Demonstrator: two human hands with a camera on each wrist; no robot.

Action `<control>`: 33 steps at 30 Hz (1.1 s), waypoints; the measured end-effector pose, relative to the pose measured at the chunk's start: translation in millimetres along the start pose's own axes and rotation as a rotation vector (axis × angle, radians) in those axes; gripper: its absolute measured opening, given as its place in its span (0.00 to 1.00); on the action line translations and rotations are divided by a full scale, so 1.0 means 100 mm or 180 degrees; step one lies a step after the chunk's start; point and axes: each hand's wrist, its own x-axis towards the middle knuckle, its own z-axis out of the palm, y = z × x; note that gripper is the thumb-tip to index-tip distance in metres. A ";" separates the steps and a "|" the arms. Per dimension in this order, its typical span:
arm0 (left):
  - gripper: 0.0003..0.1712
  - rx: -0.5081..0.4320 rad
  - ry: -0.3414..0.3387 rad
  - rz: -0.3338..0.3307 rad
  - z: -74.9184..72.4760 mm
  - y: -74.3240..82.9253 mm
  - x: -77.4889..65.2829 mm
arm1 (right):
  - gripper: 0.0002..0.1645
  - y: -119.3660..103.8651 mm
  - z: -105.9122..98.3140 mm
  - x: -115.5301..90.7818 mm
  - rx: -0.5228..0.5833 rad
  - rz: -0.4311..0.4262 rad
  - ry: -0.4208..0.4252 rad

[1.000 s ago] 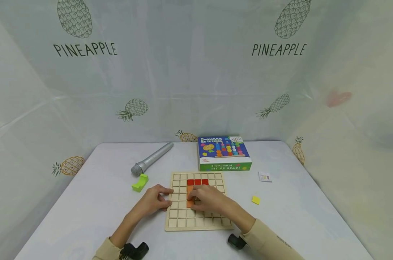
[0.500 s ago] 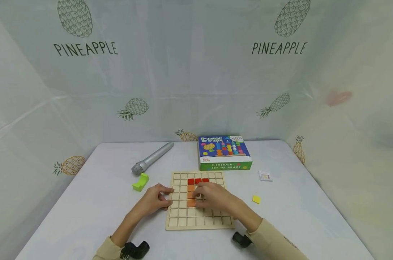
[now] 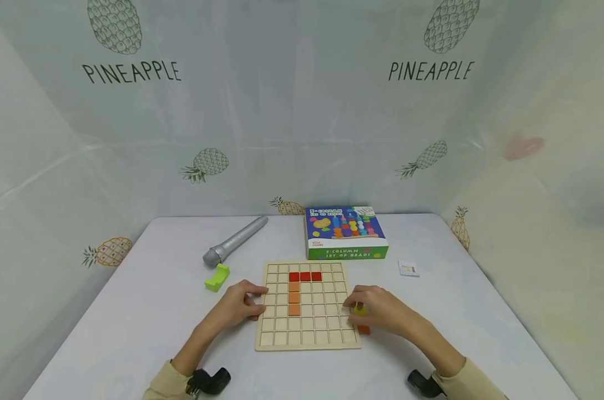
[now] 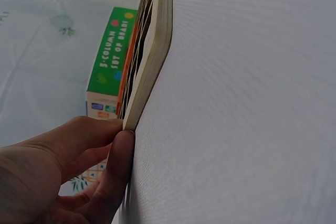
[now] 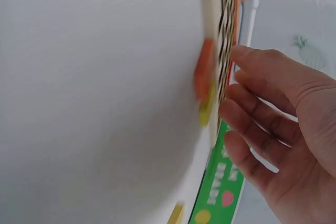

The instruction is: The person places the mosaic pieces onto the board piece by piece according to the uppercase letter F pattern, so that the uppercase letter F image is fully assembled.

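Note:
A flat wooden grid board point(image 3: 307, 325) lies in the middle of the table. Three red tiles point(image 3: 305, 276) form a row on it, with a column of three orange tiles point(image 3: 294, 298) below the leftmost. My left hand point(image 3: 238, 304) touches the board's left edge with thumb and forefinger, seen close up at a corner in the left wrist view. Over the right edge hovers my right hand point(image 3: 382, 312), fingers loosely bent and holding nothing. Below it, beside the board, are a loose orange tile point(image 3: 364, 329) and a yellow tile point(image 5: 207, 109).
At the back stands a bead-set box point(image 3: 347, 233). A silver microphone point(image 3: 235, 242) and a green curved block point(image 3: 217, 278) lie left of the board. To the right is a small white printed card point(image 3: 409, 269). The right wrist view shows another yellow tile point(image 5: 176, 214).
My right hand has moved off the orange column to the board's right edge, uncovering the tiles and a loose orange tile. My left hand stays at the left edge.

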 end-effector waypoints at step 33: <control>0.26 -0.0182 0.0019 0.0034 0.00 -0.02 -0.01 | 0.12 0.27 0.04 -0.41 -0.0054 -0.0090 -0.0012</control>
